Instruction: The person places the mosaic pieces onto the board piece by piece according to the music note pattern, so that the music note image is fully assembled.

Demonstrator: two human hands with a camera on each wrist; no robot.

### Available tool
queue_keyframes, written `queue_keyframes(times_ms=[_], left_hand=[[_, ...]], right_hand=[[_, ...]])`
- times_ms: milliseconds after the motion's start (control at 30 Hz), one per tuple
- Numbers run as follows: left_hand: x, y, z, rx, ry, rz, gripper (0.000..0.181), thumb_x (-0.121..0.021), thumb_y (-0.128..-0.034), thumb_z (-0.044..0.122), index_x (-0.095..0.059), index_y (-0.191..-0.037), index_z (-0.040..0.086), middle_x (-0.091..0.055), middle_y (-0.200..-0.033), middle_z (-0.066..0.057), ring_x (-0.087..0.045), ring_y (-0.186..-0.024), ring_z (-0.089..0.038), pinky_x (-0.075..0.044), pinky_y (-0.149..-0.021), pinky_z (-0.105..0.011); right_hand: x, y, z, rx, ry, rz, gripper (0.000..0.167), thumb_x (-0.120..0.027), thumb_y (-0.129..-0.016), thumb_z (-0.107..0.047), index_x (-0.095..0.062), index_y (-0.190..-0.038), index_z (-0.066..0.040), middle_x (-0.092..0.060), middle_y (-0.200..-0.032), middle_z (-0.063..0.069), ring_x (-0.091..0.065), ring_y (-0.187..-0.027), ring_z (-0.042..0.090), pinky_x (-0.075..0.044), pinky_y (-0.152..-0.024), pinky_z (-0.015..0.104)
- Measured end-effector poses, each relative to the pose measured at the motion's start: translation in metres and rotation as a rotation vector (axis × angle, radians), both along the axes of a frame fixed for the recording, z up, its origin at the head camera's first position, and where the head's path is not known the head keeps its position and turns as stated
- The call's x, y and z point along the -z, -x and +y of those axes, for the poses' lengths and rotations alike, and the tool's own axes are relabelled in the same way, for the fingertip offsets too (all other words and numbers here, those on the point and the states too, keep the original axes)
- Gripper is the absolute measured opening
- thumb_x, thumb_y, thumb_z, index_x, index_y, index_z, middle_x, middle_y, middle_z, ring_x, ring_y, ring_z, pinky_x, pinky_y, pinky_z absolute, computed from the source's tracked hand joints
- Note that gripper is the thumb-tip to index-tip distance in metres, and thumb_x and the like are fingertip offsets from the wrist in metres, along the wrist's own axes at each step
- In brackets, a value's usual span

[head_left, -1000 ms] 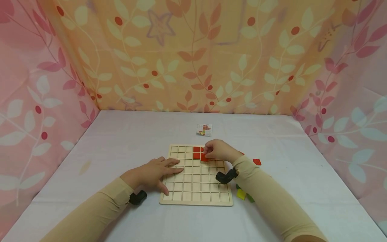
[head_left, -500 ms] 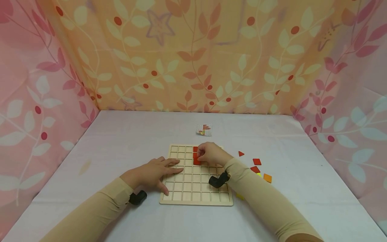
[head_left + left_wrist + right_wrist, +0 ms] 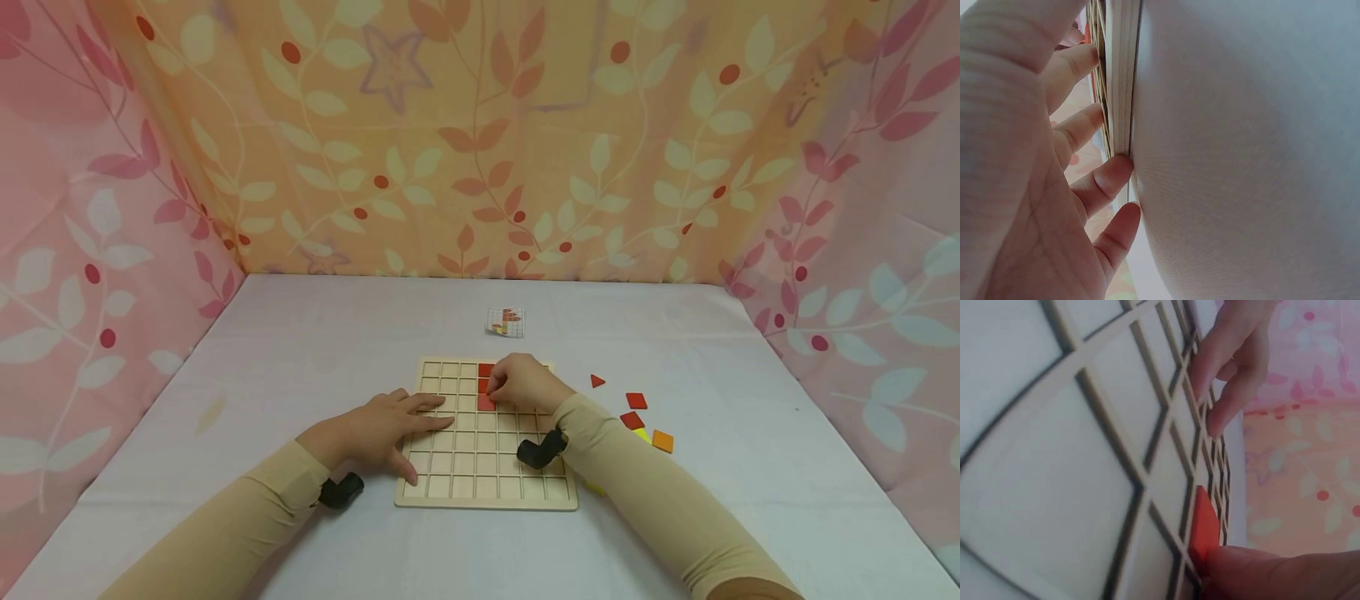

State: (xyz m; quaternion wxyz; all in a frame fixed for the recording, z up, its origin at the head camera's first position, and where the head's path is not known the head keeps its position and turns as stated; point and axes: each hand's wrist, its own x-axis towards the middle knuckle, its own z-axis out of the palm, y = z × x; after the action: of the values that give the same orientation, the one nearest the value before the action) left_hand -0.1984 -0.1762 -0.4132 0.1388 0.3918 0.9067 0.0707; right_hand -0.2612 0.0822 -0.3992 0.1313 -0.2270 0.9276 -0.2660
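Left hand (image 3: 381, 428) splayed, right hand (image 3: 528, 383) — pinching tile (image 3: 485, 403)

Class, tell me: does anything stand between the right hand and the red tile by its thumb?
Nothing visible does: the right hand touches the red tile. The left hand is apart, at the left side of the board.

The pinched red tile (image 3: 486, 403) has shifted left and slightly nearer.
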Motion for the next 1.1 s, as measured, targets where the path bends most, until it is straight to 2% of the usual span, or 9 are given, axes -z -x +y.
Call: queue_keyframes(times_ms=[233, 533, 767, 933, 1100], left_hand=[[0.001, 0.001, 0.0, 0.002, 0.002, 0.007, 0.092, -0.053, -0.0628, 0.074, -0.025, -0.143, 0.039, -0.015, -0.152, 0.005, -0.019, -0.134, -0.035, -0.019, -0.103, -0.053], [0.0, 0.0, 0.0, 0.011, -0.011, 0.007, 0.091, -0.054, -0.0638, 0.073, -0.026, -0.143, 0.037, -0.016, -0.151, 0.004, -0.021, -0.133, -0.032, -0.02, -0.102, -0.053], [-0.001, 0.0, 0.0, 0.006, -0.004, 0.01, 0.092, -0.054, -0.064, 0.072, -0.026, -0.143, 0.037, -0.016, -0.152, 0.004, -0.02, -0.133, -0.033, -0.02, -0.102, -0.053], [-0.001, 0.0, -0.001, 0.003, 0.001, 0.019, 0.092, -0.053, -0.0635, 0.073, -0.025, -0.143, 0.038, -0.015, -0.152, 0.005, -0.022, -0.132, -0.031, -0.022, -0.101, -0.052], [0.0, 0.0, -0.001, 0.004, -0.006, 0.017, 0.092, -0.054, -0.0634, 0.073, -0.025, -0.143, 0.038, -0.016, -0.152, 0.005, -0.023, -0.131, -0.03, -0.022, -0.101, -0.051]], right_hand=[[0.001, -0.002, -0.001, 0.0, -0.011, 0.01, 0.012, -0.072, -0.078, -0.012, -0.067, -0.067, -0.015, -0.059, -0.067, -0.007, -0.049, -0.068, 0.012, -0.041, -0.061, 0.026], [-0.005, -0.002, 0.016, 0.009, 0.049, -0.033, 0.004, -0.071, -0.078, -0.01, -0.069, -0.078, -0.014, -0.061, -0.074, -0.006, -0.053, -0.074, 0.012, -0.044, -0.07, 0.028], [-0.016, 0.003, 0.046, 0.081, 0.024, -0.037, 0.003, -0.069, -0.08, -0.011, -0.069, -0.083, -0.012, -0.06, -0.075, -0.002, -0.051, -0.074, 0.016, -0.043, -0.066, 0.029], [-0.013, 0.004, 0.071, 0.162, 0.012, -0.066, 0.004, -0.068, -0.08, -0.011, -0.068, -0.084, -0.013, -0.059, -0.078, 0.0, -0.048, -0.071, 0.018, -0.041, -0.056, 0.029], [-0.011, 0.003, 0.101, 0.231, -0.003, -0.087, 0.007, -0.067, -0.08, -0.012, -0.068, -0.087, -0.013, -0.059, -0.083, 0.002, -0.048, -0.072, 0.02, -0.04, -0.055, 0.03]])
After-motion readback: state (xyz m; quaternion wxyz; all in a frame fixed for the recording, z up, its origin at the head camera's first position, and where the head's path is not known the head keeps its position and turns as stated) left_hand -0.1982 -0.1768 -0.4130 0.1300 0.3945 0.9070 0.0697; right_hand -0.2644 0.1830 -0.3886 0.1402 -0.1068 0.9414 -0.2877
